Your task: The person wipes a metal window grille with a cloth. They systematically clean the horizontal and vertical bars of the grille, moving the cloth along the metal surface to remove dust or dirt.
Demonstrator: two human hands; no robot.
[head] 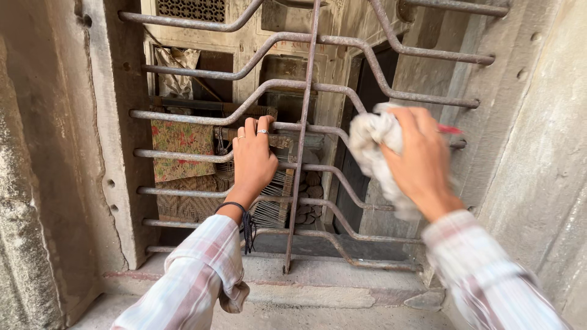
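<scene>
The left hand [254,162] has its fingers curled tight round a bar of the rusty metal window grille [304,122], near the middle; the right hand [422,160], at 3 o'clock from it, is bunched shut on a white cloth [374,143] pressed vs. the bent bars; it looks blurry. The bars look rough & flaky, so I think the cloth could snag or knuckles could scrape; dust may fall on the stone sill [318,284] at 6 o'clock.
</scene>
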